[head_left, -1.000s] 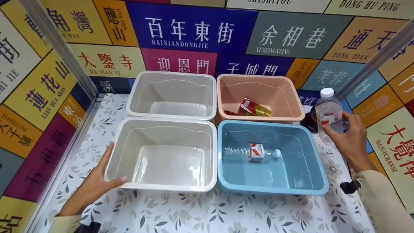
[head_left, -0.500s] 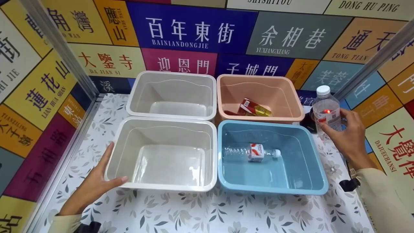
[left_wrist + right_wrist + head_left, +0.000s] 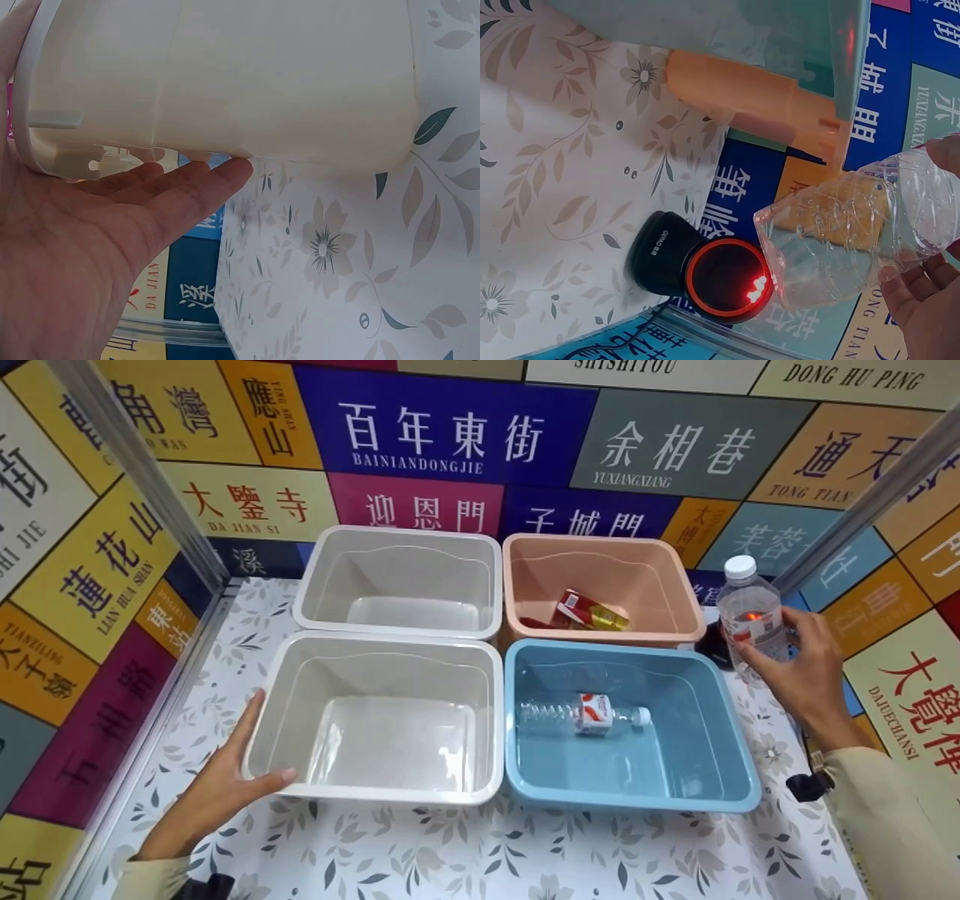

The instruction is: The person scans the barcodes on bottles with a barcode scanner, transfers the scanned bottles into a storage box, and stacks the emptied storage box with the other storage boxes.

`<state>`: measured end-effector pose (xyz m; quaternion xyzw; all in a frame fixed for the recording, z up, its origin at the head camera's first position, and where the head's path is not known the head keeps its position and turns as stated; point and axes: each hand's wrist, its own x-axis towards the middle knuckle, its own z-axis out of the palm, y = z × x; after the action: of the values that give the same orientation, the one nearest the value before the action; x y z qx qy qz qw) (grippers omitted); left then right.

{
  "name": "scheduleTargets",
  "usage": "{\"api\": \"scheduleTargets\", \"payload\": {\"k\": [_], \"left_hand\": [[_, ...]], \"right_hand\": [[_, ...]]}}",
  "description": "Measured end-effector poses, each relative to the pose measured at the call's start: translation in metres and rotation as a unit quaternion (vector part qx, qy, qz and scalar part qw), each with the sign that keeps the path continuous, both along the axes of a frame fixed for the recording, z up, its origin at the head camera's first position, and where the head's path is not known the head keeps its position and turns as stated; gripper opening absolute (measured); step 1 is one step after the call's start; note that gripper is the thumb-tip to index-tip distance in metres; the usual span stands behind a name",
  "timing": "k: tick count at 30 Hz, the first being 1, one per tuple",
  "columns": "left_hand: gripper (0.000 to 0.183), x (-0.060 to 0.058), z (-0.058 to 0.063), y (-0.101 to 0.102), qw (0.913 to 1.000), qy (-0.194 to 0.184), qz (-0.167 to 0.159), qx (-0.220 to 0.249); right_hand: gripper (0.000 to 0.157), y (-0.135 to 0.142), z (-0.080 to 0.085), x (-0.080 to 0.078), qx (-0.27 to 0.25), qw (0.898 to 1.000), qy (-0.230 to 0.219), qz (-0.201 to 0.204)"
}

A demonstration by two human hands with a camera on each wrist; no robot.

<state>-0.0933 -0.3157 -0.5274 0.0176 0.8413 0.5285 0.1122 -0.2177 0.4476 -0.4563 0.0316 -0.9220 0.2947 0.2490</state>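
Note:
My right hand (image 3: 814, 679) grips a clear plastic bottle (image 3: 750, 604) with a white cap and a red-and-white label, upright to the right of the bins. In the right wrist view, the bottle's base end is close by the glowing red ring of a black scanner (image 3: 727, 277). Red light falls on the bottle. My left hand (image 3: 214, 787) rests at the near left corner of the front white bin (image 3: 259, 712), thumb on the rim. Its fingers (image 3: 195, 191) lie straight along the bin's outer side.
A blue bin (image 3: 630, 799) holds another clear bottle (image 3: 596, 714) on its side. Behind it, a peach bin (image 3: 600, 542) contains a red-and-gold box (image 3: 592, 611). A second white bin (image 3: 401, 534) stands at the back left. Patterned walls and metal posts (image 3: 172, 502) border the table.
My right hand has moved slightly left with the bottle, which now leans a little. A red light spot has appeared on the bottle. My left hand and the bins have stayed put.

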Motion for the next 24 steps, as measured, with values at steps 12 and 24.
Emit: {"api": "scheduleTargets", "payload": {"k": [12, 24], "left_hand": [[0.121, 0.000, 0.001, 0.001, 1.0000, 0.004, -0.001, 0.003], [0.121, 0.001, 0.001, 0.001, 0.9999, -0.002, -0.006, 0.011]], "right_hand": [[0.068, -0.004, 0.003, -0.003, 0.003, 1.000, 0.005, 0.010], [0.070, -0.011, 0.011, -0.005, 0.006, 1.000, -0.013, 0.016]]}}
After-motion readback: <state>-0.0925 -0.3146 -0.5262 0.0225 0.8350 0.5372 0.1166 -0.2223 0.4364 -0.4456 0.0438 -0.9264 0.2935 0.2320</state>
